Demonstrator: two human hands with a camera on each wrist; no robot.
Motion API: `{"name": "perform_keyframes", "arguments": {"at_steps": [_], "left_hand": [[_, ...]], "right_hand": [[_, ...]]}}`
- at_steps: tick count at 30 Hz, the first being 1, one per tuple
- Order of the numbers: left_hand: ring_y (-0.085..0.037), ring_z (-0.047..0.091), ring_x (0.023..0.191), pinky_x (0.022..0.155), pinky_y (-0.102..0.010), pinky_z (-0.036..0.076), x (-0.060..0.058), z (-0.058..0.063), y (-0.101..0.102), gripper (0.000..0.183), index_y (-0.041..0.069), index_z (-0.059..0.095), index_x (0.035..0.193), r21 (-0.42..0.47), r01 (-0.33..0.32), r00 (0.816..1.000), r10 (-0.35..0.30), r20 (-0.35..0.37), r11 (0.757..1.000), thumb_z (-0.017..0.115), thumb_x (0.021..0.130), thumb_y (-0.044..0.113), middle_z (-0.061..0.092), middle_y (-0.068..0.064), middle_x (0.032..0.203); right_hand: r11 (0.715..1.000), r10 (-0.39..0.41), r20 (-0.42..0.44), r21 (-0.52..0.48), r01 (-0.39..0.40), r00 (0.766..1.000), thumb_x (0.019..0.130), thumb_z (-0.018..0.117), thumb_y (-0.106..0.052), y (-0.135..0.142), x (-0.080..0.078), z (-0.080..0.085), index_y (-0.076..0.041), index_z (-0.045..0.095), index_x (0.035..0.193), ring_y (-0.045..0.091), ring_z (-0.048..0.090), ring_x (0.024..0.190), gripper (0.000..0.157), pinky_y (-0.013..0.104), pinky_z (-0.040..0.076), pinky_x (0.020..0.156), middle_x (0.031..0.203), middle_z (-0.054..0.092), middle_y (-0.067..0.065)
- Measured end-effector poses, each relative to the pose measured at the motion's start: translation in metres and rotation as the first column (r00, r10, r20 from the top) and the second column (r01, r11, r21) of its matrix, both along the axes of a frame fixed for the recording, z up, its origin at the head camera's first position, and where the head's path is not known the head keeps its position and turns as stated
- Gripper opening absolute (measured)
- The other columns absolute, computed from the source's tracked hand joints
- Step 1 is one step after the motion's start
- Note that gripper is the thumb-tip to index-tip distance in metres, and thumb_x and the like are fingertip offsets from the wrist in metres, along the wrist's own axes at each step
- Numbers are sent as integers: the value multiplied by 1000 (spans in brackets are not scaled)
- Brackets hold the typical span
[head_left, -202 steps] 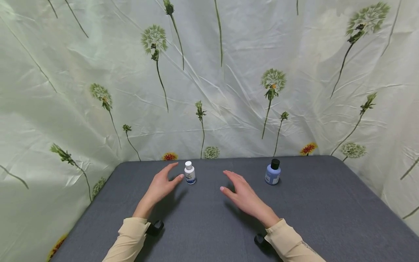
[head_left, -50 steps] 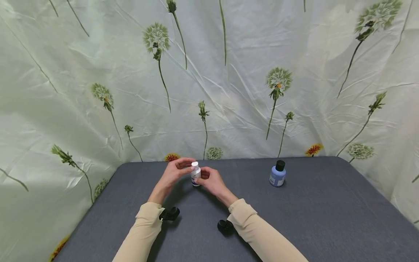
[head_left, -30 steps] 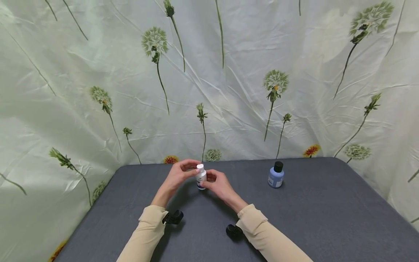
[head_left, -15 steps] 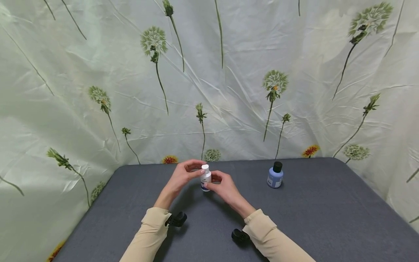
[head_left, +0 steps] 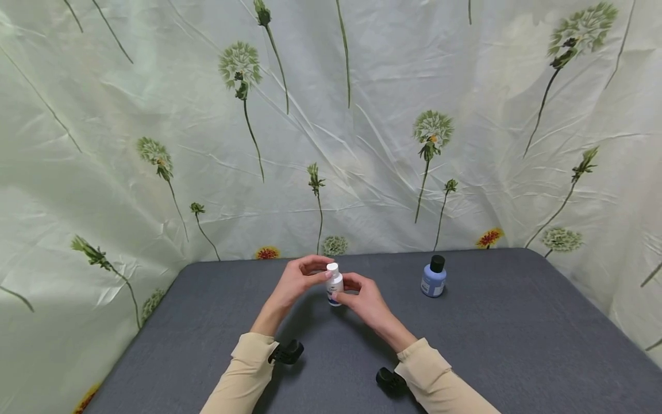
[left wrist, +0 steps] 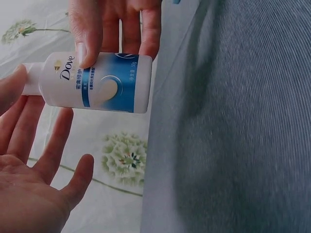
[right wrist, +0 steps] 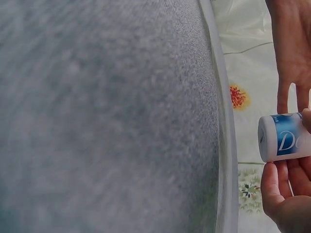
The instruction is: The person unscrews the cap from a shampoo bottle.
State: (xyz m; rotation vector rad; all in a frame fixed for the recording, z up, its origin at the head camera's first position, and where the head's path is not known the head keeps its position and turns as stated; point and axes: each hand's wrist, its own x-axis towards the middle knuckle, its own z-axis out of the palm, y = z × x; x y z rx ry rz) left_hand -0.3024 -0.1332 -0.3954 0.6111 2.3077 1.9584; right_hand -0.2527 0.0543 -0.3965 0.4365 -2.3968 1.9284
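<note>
Pinching the cap (head_left: 333, 268) of the white bottle (head_left: 335, 286), the left hand (head_left: 296, 283) has its thumb and fingers closed on it; its little finger (left wrist: 80, 178) stands free. From the right, the right hand (head_left: 368, 295) grips the body between thumb and fingers. The bottle is upright between them, over the middle of the table (head_left: 491, 339). In the oldest frame it stood untouched farther left, with both hands spread and apart; now both hold it, and since half a second ago it has moved a little right and nearer.

To the right, well apart, stands the blue bottle (head_left: 433, 281) with its black top (head_left: 437, 263), as before. A flowered curtain (head_left: 372, 149) hangs beyond the far edge.

The left wrist view shows the front label (left wrist: 109, 85), reading Dove; the right wrist view shows the base, clear of the table. Only the head view shows the blue bottle whole.
</note>
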Motion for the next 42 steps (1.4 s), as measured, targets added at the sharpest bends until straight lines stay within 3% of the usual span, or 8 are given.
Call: {"name": "perform_keyframes", "arguments": {"at_steps": [4,8,14,18,26,35,42], "left_hand": [[-30,60,114,92,-43,48,0,0,8,37,4,66,125,1,16,1000,-16,3,1000,73,91,17,68,-9,119],[-32,60,114,92,-43,48,1,1,14,34,3,66,124,18,24,1000,-25,17,1000,71,92,11,68,-11,119],[-35,59,114,92,-41,48,19,19,24,32,0,66,123,17,42,999,-43,34,999,70,92,7,68,-11,118],[-37,59,113,91,-40,49,27,25,29,32,-2,65,122,27,51,998,-52,27,998,69,92,7,69,-12,116],[-25,65,104,88,-40,50,15,2,34,36,4,67,122,37,57,998,-58,5,998,75,90,19,70,-7,115],[-24,67,99,86,-40,52,24,1,41,35,3,68,121,40,73,997,-72,-29,997,74,90,18,70,-8,112],[-25,67,99,84,-37,52,32,3,46,33,3,68,120,27,90,996,-90,-13,996,73,90,16,70,-7,113]], "right_hand": [[999,-33,1,-19,33,999,87,74,-7,6,-10,-18,0,65,122,31,60,107,36,45,51,84,113,66,12],[998,-51,-3,-27,51,999,86,76,-8,11,-12,-25,-2,67,120,27,61,106,37,44,51,85,112,67,9],[996,-90,-6,-13,90,996,85,76,-6,17,-6,-23,-1,67,119,27,62,105,36,45,51,85,112,67,8],[995,-99,-5,-9,99,995,85,75,-2,21,6,-11,3,66,118,30,62,105,34,49,51,85,111,68,11],[996,-86,27,-10,86,996,85,77,-9,33,4,-22,-4,67,119,24,60,106,36,47,49,91,112,67,7],[996,-89,45,-2,89,995,85,78,-10,40,17,-19,-3,66,121,24,60,105,38,45,50,91,111,66,7],[996,-93,58,6,92,994,84,78,-10,46,25,-17,-2,65,121,24,61,107,40,44,51,90,114,67,8]]}}
